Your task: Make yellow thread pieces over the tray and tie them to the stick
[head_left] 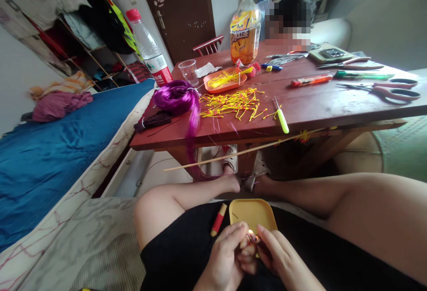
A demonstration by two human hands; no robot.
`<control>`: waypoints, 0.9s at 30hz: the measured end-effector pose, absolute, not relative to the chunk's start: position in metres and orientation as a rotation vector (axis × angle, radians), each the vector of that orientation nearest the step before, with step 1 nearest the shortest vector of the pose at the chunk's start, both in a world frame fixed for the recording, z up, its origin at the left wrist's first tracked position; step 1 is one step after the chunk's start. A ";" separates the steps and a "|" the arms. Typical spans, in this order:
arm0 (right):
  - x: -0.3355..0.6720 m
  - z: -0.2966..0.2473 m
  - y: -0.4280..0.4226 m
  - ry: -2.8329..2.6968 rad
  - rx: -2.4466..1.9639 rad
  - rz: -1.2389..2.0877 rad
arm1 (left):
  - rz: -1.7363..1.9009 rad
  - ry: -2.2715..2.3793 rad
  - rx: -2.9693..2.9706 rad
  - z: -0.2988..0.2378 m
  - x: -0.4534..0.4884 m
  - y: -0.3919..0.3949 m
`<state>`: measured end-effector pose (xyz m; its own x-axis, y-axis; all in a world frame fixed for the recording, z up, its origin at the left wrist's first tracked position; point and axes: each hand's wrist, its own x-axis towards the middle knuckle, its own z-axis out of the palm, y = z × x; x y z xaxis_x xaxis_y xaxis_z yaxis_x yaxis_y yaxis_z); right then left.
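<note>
Close together over my lap are both my hands. My left hand (pixel 228 253) is closed, thumb on top, its contents mostly hidden by the fingers. My right hand (pixel 278 251) is closed with its fingertips near the left, pinching something small and dark that I cannot make out. A small flame (pixel 251 233) glows between the fingertips. Partly behind the hands, a yellow square tray (pixel 251 211) rests on the lap, with a thin dark strand in it. Beside the left hand lies a small red and gold tube (pixel 218 220).
Across the knees is a red wooden table (pixel 213 133) bearing purple fiber (pixel 176 97), several yellow stems (pixel 230 103), an orange tray (pixel 208 87), a yellow-handled awl (pixel 282 120), scissors (pixel 393 90) and bottles (pixel 246 37). A thin stick (pixel 230 154) juts past its near edge. Another person sits opposite.
</note>
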<state>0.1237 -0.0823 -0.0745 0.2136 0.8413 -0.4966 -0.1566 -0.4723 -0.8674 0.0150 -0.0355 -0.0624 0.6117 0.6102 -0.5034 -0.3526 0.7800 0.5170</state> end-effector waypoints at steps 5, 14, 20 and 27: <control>0.124 -0.075 -0.083 -0.658 -1.612 1.409 | 0.569 0.711 0.380 -0.066 0.014 -0.036; 0.124 -0.074 -0.082 -0.658 -1.610 1.392 | 0.568 0.728 0.389 -0.063 0.015 -0.037; 0.126 -0.075 -0.083 -0.642 -1.587 1.406 | 0.580 0.742 0.395 -0.065 0.015 -0.036; 0.128 -0.076 -0.084 -0.611 -1.554 1.430 | 0.568 0.718 0.404 -0.063 0.015 -0.035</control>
<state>0.1276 -0.0838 -0.0756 0.2059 0.8386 -0.5044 -0.2144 -0.4642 -0.8594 0.0151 -0.0352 -0.0625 0.6142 0.6117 -0.4986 -0.3446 0.7763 0.5279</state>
